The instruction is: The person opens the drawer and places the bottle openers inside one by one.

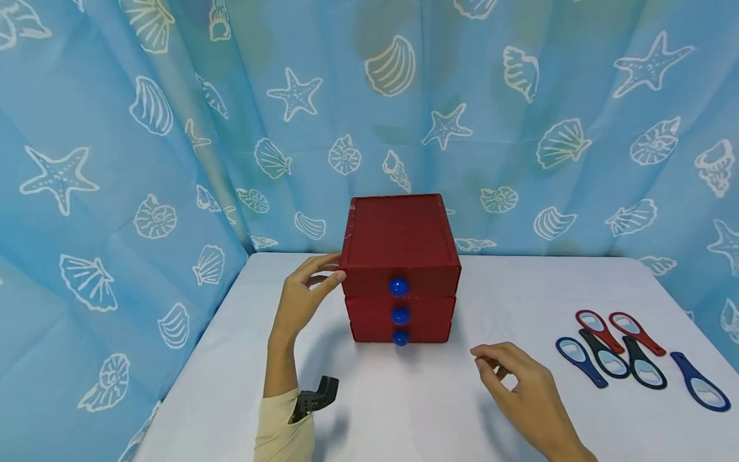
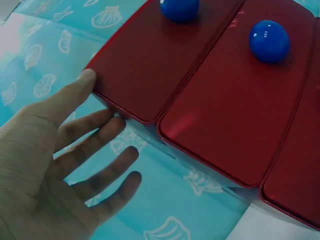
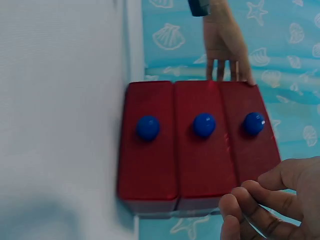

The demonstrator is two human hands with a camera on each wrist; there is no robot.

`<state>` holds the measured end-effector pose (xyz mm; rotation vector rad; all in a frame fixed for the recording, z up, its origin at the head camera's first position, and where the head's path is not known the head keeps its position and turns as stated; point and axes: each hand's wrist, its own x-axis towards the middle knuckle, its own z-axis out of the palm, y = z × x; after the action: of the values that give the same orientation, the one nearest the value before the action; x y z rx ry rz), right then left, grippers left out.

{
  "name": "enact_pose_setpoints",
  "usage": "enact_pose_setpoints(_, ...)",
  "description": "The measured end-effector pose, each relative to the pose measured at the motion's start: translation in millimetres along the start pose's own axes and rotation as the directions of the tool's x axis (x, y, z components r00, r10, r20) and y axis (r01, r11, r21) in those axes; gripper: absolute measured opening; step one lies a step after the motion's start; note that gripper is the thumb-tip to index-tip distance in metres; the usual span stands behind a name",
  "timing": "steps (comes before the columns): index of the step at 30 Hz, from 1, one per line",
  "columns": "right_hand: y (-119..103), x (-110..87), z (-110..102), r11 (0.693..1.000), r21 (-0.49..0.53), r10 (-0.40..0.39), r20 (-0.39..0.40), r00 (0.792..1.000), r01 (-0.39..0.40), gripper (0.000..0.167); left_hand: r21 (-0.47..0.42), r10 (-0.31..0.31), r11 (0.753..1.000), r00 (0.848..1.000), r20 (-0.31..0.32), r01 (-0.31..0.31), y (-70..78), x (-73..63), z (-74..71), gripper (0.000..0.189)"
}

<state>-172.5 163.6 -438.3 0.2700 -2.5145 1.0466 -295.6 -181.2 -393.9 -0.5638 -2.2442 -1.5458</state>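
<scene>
A red three-drawer box (image 1: 401, 231) stands on the white table with its drawers closed. Each drawer front carries one round blue knob (image 1: 398, 287). My left hand (image 1: 303, 292) touches the box's upper left side, fingers extended and thumb at the top drawer's front corner; the left wrist view shows the thumb (image 2: 75, 97) right at that edge. To the right of the box and in front of it, my right hand (image 1: 522, 391) hovers with loosely bent fingers and nothing in it. In the right wrist view its fingers (image 3: 265, 192) overlap the box's lower right corner.
Several small magnifiers with red, black and blue frames lie on the right of the table, among them a red one (image 1: 637, 333) and a blue one (image 1: 701, 385). A blue curtain (image 1: 346, 128) with shell and starfish prints hangs behind and to the left.
</scene>
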Motion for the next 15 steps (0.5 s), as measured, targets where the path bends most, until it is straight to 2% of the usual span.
enact_pose_setpoints(4,-15,15.8,6,0.997,0.042,-0.066,-0.034,0.997,0.068,0.017,-0.028,-0.011,1.0,1.0,-0.021,0.01,3.0,-3.0,-4.3,0.039)
enact_pose_setpoints(10,-33,44.8,22,0.971,0.13,-0.19,-0.096,0.977,0.202,0.02,-0.029,-0.047,0.999,0.999,-0.02,0.046,5.0,-2.0,-0.6,0.042)
enact_pose_setpoints(15,-48,63.1,39,0.962,0.174,-0.197,-0.096,0.976,0.212,0.018,-0.005,-0.065,0.998,0.998,0.002,0.065,3.3,-2.8,-2.0,0.041)
